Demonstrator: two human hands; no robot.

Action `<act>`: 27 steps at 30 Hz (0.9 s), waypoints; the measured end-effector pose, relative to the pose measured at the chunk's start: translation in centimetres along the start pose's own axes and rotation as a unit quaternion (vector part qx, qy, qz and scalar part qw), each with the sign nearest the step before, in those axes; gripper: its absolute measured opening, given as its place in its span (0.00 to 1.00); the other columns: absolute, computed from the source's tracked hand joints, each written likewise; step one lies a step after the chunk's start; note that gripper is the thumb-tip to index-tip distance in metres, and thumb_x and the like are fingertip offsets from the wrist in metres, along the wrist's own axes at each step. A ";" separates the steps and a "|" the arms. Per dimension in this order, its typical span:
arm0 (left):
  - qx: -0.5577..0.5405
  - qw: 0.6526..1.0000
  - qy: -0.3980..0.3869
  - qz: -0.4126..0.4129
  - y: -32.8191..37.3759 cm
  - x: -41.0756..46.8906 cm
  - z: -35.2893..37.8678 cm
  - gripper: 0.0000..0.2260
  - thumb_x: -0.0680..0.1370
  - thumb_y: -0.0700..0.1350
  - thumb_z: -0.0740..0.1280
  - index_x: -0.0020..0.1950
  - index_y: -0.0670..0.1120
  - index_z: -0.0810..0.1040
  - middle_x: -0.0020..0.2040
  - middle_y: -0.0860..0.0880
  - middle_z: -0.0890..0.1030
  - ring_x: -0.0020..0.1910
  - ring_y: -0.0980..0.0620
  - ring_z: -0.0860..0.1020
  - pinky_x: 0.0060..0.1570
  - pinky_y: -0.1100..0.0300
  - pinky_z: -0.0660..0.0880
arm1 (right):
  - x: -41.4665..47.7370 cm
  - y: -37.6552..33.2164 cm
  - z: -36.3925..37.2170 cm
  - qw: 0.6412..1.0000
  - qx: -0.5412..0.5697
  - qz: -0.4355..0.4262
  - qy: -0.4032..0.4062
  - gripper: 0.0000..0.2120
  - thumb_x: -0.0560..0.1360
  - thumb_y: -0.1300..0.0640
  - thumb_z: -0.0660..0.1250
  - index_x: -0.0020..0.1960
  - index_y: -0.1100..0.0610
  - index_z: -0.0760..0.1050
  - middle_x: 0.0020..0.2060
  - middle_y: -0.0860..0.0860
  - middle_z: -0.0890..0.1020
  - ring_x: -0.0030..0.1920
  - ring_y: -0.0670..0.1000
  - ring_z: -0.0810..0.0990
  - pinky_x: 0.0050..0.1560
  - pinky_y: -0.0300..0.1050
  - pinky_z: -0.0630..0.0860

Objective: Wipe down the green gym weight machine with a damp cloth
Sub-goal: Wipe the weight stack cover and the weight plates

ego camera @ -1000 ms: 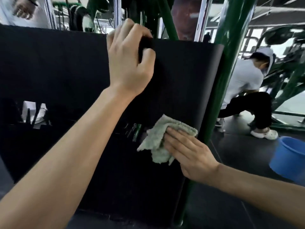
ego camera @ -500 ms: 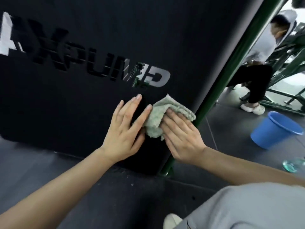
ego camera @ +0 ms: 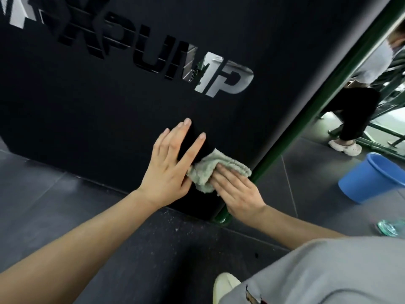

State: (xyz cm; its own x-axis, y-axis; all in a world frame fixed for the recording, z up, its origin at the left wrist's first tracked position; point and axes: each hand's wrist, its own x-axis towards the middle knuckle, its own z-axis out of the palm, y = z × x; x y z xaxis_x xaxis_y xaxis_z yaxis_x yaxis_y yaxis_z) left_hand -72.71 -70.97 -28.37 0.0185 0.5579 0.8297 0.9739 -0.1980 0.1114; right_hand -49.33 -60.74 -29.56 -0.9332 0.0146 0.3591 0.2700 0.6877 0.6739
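Fingers of the right hand: straight, close together, laid flat on top of the cloth, pressing it against the black panel of the machine. No curl visible; the thumb is hidden, so whether it pinches the cloth cannot be told.

Left hand: fingers straight and spread wide, palm flat on the same panel, just left of the cloth. Its thumb edge touches the cloth's left fold.

Cloth: pale grey-green, fluffy, bunched into folds. Sits low on the panel near its lower right corner, between the two hands and just beside the green frame post.

Panel: matte black, carries cut-out lettering reading "PUMP" at the visible end; earlier letters run off the left edge. The green post runs diagonally along the panel's right edge down to the dark floor.

Surroundings: blue bucket on the floor to the right, well apart from the hands. Another person in dark trousers and white shoes stands beyond the post. A greenish clear object lies on the floor near the right edge; too blurred to identify. The wearer's grey-clad knee fills the lower right.
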 end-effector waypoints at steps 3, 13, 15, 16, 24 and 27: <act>0.001 1.000 -0.004 -0.003 0.1 -0.5 0.2 0.36 0.73 0.39 0.71 0.81 0.41 0.66 0.81 0.32 0.58 0.82 0.36 0.58 0.79 0.37 0.57 | 1.0 2.0 -2.2 0.999 0.017 0.037 0.022 0.27 0.77 0.66 0.62 0.76 0.64 0.69 0.79 0.58 0.63 0.83 0.57 0.49 0.83 0.55 0.48; 0.001 0.999 -0.026 -0.037 0.9 -2.2 1.2 0.34 0.72 0.38 0.68 0.79 0.37 0.68 0.81 0.32 0.57 0.82 0.36 0.58 0.79 0.38 0.57 | 1.9 1.7 -0.8 0.982 0.047 0.135 0.124 0.29 0.77 0.67 0.59 0.78 0.61 0.67 0.80 0.55 0.63 0.83 0.55 0.52 0.82 0.53 0.50; 0.014 0.998 -0.054 -0.039 0.8 -3.1 1.4 0.36 0.74 0.40 0.69 0.81 0.38 0.64 0.82 0.33 0.55 0.82 0.37 0.56 0.79 0.38 0.57 | -0.9 -1.4 2.3 0.998 0.028 0.047 0.029 0.33 0.73 0.64 0.66 0.77 0.63 0.66 0.79 0.57 0.63 0.84 0.57 0.47 0.83 0.53 0.46; 0.019 0.997 -0.065 -0.038 0.7 -3.6 1.5 0.37 0.74 0.40 0.69 0.82 0.38 0.61 0.83 0.33 0.53 0.83 0.37 0.55 0.80 0.38 0.56 | -2.0 -2.7 3.2 1.000 0.006 0.002 -0.021 0.35 0.70 0.62 0.69 0.77 0.64 0.66 0.78 0.58 0.64 0.83 0.58 0.44 0.83 0.55 0.44; 0.015 0.993 -0.093 -0.064 1.0 -6.2 2.5 0.37 0.73 0.35 0.64 0.83 0.39 0.60 0.82 0.33 0.55 0.83 0.38 0.56 0.80 0.39 0.56 | -0.3 1.2 -0.8 0.993 0.041 0.098 0.043 0.33 0.71 0.68 0.64 0.76 0.64 0.65 0.77 0.59 0.68 0.83 0.56 0.48 0.82 0.55 0.43; 0.008 0.991 -0.095 -0.092 0.3 -7.4 2.7 0.35 0.72 0.34 0.65 0.81 0.37 0.64 0.79 0.34 0.60 0.78 0.36 0.61 0.79 0.41 0.58 | 0.5 2.1 -1.2 0.973 0.054 0.184 0.125 0.31 0.75 0.70 0.60 0.79 0.61 0.65 0.79 0.55 0.64 0.83 0.53 0.48 0.82 0.55 0.46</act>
State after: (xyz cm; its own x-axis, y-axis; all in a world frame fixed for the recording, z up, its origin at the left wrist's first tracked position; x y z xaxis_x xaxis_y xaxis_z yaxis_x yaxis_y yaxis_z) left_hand -71.97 -72.93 -35.94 -0.1191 0.7254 0.6779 0.9682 -0.0664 0.2411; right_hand -49.00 -60.16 -27.19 -0.6871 0.1060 0.7188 0.5357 0.7423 0.4025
